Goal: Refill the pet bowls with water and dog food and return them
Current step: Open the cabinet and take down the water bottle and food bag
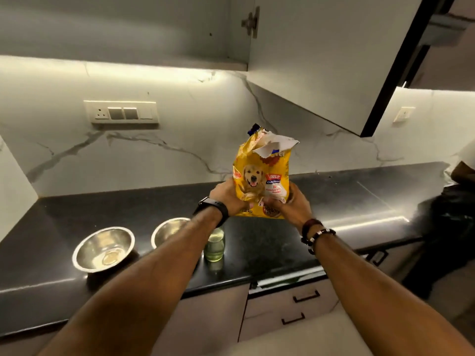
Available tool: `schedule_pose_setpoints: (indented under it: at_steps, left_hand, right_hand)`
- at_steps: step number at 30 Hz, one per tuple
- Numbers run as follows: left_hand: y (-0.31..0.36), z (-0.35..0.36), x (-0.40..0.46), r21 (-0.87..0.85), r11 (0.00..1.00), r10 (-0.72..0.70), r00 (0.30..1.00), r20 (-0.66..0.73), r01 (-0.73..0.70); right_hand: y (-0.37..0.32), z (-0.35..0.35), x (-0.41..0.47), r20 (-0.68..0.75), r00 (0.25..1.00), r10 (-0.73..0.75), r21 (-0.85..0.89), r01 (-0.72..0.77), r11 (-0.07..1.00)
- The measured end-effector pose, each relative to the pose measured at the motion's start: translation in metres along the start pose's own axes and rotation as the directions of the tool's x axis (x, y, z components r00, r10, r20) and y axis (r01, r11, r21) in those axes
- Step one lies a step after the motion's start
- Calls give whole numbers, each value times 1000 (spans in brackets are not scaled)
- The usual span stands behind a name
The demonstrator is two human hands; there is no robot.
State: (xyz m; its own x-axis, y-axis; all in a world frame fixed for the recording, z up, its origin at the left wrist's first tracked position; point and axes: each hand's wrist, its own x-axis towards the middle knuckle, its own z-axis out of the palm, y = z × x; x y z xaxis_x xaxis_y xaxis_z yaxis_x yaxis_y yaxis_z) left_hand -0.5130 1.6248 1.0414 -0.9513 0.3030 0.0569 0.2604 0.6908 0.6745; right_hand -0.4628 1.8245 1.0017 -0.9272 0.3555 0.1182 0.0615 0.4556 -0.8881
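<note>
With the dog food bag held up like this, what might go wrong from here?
The dog food bag has a torn-open top, so tipping it may spill food on the counter. The glass of water stands right under the left hand, so lowering that arm may knock it over.

A torn-open yellow dog food bag (261,176) stands upright above the counter; two steel bowls (104,249) sit left.

On the counter (282,242): two bowls (103,249) (168,230) at eight o'clock, jar (214,246) just right of them; bag (262,176) held above, centre.
</note>
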Motion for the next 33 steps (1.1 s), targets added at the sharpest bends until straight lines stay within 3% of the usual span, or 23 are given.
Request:
schedule_pose_setpoints:
  at_steps: [17,24,33]
  left_hand:
    - [-102,176,43,-132,975,-171,982,86,181]
    - [-123,190,38,-128,978,-159,985,70,166]
    - [-166,198,34,-76,983,-150,964,220,170]
  right_hand:
    - [187,59,42,106,978,181,-35,-178,983]
    - [206,81,31,94,975,203,-38,-200,979]
    - [187,89,18,5,954,299,-84,-298,951]
